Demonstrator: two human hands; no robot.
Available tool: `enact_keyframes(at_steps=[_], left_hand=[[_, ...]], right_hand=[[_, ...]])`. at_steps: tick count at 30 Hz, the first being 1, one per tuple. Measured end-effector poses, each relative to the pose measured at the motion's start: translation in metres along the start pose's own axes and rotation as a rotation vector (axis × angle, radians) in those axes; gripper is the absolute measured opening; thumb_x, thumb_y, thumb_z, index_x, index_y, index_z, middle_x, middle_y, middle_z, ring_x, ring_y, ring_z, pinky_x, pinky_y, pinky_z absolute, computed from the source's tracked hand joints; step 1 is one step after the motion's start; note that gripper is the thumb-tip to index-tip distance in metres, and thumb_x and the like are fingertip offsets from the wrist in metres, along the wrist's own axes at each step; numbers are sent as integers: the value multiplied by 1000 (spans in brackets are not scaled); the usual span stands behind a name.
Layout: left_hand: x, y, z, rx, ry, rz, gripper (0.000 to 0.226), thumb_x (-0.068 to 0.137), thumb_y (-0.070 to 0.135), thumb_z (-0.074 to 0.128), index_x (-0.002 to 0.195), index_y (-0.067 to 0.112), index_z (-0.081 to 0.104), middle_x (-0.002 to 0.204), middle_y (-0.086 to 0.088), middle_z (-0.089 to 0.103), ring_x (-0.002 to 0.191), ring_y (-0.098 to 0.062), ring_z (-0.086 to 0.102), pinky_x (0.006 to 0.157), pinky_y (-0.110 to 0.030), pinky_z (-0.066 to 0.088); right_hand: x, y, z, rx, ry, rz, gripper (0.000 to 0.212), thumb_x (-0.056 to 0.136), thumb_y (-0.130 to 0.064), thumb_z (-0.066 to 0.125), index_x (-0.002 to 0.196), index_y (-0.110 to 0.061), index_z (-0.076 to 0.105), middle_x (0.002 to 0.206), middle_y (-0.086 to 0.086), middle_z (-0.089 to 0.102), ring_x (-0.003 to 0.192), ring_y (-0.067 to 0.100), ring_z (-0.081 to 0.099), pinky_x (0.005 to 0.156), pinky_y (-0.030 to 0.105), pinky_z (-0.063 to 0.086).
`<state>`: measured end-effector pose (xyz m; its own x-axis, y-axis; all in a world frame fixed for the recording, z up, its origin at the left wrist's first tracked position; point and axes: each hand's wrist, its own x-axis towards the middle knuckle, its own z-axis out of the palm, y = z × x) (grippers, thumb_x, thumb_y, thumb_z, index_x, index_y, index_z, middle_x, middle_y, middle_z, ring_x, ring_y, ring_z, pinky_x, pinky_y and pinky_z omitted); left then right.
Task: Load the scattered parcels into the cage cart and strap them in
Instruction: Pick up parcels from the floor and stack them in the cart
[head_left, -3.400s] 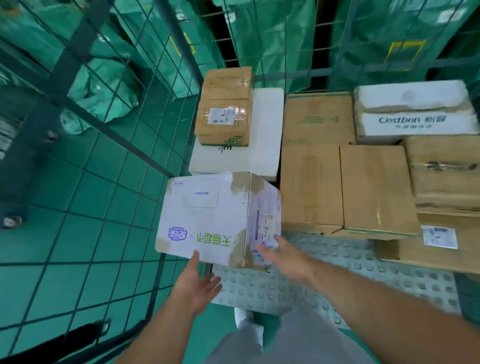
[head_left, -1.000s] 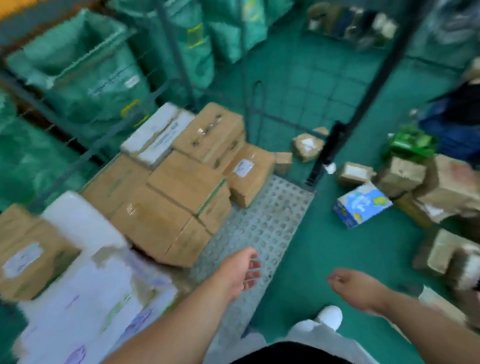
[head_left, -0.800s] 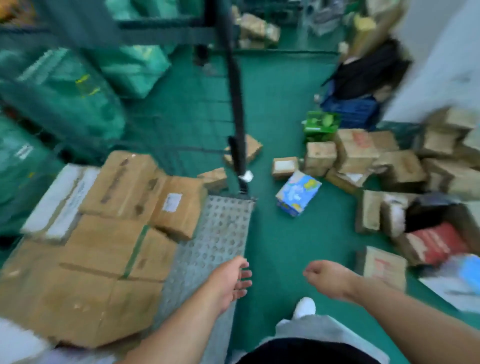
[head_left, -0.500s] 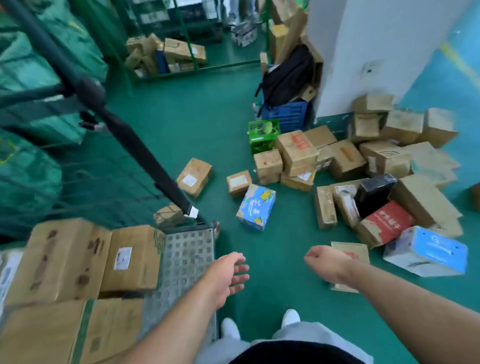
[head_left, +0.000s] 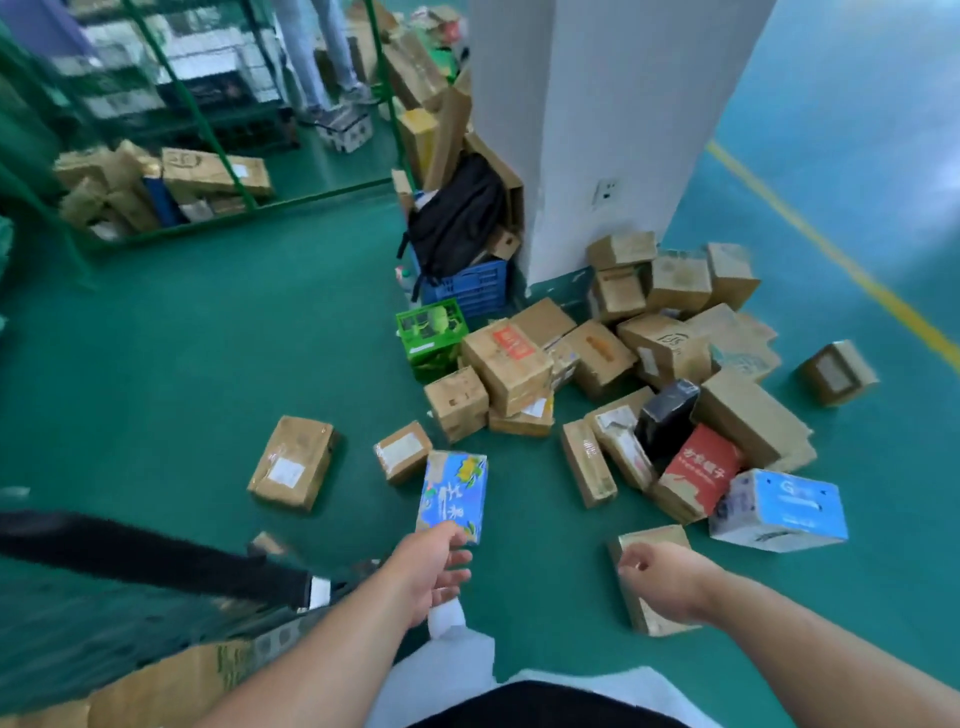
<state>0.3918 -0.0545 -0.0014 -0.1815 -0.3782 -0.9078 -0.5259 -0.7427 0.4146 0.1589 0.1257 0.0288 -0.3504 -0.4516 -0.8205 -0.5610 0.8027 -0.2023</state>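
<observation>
Parcels (head_left: 506, 364) strewn over green floor and heaped at foot of pillar (head_left: 597, 130), apart from cart (head_left: 156, 553) at lower left; probably dumped there loose, so each needing a carry across. Nearest: blue box (head_left: 453, 496) lying flat just ahead, brown parcel (head_left: 649, 545) to its right. Left hand (head_left: 428, 571) out over blue box's near end, fingers loosely curled, empty; contact unclear. Right hand (head_left: 660, 582) low over brown parcel, loosely curled, holding nothing. Likely reaching for next pick.
</observation>
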Motion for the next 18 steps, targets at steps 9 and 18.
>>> enact_keyframes(at_steps=[9,18], left_hand=[[48,138,17,173,-28,63,11,97,26,55,96,17,61,92,-4,65,74,-20,60,61,-28,45],[93,189,149,381,-116,-16,19,98,32,57,96,15,64,91,-3,68,79,-22,65,68,-31,46]], right_hand=[[29,-30,-35,131,10,-1,33,101,-42,42,124,-31,63,119,-11,62,112,13,56,98,29,45],[90,64,-89,306,33,78,33,100,-38,42,124,-30,64,126,-6,64,107,16,58,91,29,47]])
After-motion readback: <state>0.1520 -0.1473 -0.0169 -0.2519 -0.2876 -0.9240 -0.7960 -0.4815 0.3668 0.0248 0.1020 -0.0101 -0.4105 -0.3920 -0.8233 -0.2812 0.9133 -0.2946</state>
